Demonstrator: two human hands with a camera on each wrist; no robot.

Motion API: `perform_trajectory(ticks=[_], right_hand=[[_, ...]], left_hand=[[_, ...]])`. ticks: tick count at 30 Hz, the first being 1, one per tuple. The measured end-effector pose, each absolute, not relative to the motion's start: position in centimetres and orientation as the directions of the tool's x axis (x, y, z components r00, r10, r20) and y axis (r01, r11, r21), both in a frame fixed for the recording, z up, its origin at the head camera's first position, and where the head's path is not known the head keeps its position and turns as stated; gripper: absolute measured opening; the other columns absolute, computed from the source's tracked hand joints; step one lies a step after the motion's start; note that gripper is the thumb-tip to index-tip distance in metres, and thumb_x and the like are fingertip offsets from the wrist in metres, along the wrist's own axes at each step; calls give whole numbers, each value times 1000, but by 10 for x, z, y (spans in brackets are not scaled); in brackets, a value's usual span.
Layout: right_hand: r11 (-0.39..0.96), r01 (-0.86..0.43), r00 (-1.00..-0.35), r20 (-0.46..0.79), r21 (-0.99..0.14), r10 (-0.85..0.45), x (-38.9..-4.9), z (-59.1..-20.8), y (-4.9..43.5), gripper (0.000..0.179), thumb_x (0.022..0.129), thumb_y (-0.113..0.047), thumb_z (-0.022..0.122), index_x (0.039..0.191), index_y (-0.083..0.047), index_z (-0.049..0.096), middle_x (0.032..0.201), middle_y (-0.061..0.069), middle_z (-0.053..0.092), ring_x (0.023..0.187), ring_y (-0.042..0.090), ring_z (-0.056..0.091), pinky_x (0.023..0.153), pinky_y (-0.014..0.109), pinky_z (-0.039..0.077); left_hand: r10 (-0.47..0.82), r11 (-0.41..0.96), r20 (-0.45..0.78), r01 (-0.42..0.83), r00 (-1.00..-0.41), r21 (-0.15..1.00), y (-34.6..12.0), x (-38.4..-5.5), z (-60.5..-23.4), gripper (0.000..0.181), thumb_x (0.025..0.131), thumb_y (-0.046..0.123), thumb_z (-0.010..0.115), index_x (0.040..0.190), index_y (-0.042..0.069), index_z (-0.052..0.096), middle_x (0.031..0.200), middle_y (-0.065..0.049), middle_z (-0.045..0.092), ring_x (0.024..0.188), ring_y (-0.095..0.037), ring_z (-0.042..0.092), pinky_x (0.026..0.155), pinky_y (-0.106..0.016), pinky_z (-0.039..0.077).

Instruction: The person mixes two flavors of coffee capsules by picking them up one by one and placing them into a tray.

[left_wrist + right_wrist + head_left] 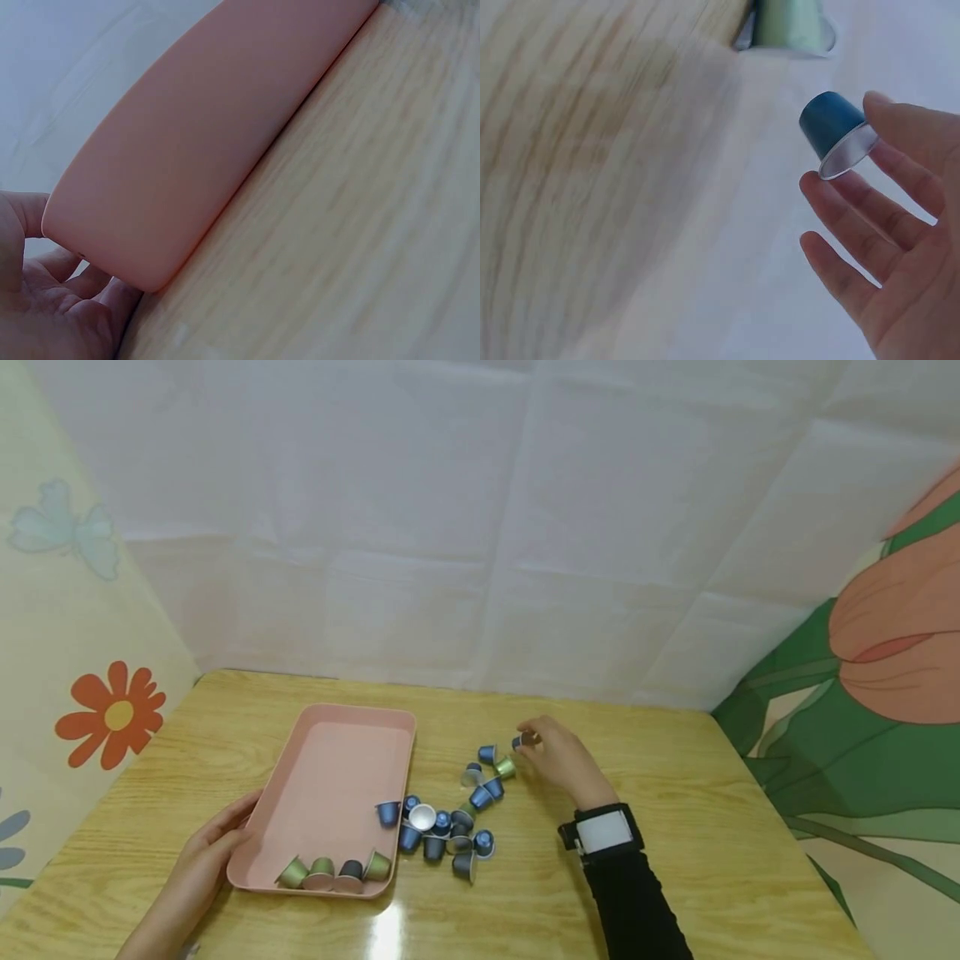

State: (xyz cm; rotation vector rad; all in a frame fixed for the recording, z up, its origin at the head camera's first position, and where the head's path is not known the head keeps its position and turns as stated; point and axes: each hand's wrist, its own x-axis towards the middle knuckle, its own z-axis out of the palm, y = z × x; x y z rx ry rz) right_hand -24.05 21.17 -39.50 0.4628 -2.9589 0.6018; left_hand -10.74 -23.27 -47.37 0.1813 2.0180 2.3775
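My left hand (212, 843) grips the left edge of a pink tray (322, 752), thumb at the rim and fingers curled against the outer side. The left wrist view shows the tray's tall side wall (172, 142) close up beside that hand (60, 300). At the back right of the loose capsules, my right hand (561, 762) pinches a blue coffee capsule (832, 124) between thumb and fingers. Just left of it are another blue capsule (487, 753) and a green capsule (506, 767). Inside the tray lie a few green capsules (322, 867), a dark capsule (350, 872) and a blue one (387, 813).
Several blue and dark capsules, among them a dark capsule (433, 848) and one showing its silver lid (422, 817), crowd the wooden table (697, 827) along the tray's right side. A white cloth (487, 527) hangs behind the table's back edge.
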Motion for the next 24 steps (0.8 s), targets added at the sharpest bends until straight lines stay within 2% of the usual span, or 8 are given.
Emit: perform_trajectory(ticks=[5, 12, 15, 20, 24], right_hand=[[868, -395, -915, 214, -301, -342, -224, -390, 204, 35, 86, -21, 65, 118, -8, 61, 105, 7, 63, 94, 18, 60, 82, 40, 56], [832, -512, -841, 319, -213, -436, -206, -376, 184, 32, 85, -20, 67, 114, -10, 63, 99, 3, 64, 87, 13, 60, 76, 33, 56], [816, -550, -808, 357, -176, -468, -200, -370, 174, 31, 84, -19, 68, 113, -10, 63, 99, 2, 64, 86, 12, 59, 74, 31, 56], [793, -596, -770, 369, -125, -520, -184, -363, 161, 32, 83, -19, 69, 113, -10, 63, 103, 3, 65, 88, 13, 60, 76, 33, 57], [772, -631, -737, 369, -77, -566, -172, -361, 148, 32, 83, -22, 68, 112, -10, 64, 105, 4, 66, 90, 14, 60, 79, 33, 57]], left_hand=[[93, -186, 89, 70, -992, 980, -234, -107, -473, 43, 97, 1, 41, 135, 18, 50, 119, 32, 58, 106, 13, 52, 80, -6, 49], [65, -135, 66, 57, -996, 989, -235, -111, -472, 44, 97, 4, 44, 139, 14, 46, 117, 36, 55, 106, 18, 48, 80, -3, 46], [68, -152, 74, 63, -995, 986, -235, -112, -471, 43, 96, 3, 44, 138, 15, 47, 117, 35, 56, 106, 17, 49, 80, -3, 47], [97, -216, 111, 88, -989, 972, -232, -109, -473, 44, 96, -1, 41, 132, 20, 53, 119, 31, 59, 107, 13, 52, 81, -5, 49], [83, -186, 86, 69, -993, 980, -233, -108, -474, 43, 97, 1, 42, 134, 19, 50, 118, 33, 57, 107, 15, 50, 81, -4, 48]])
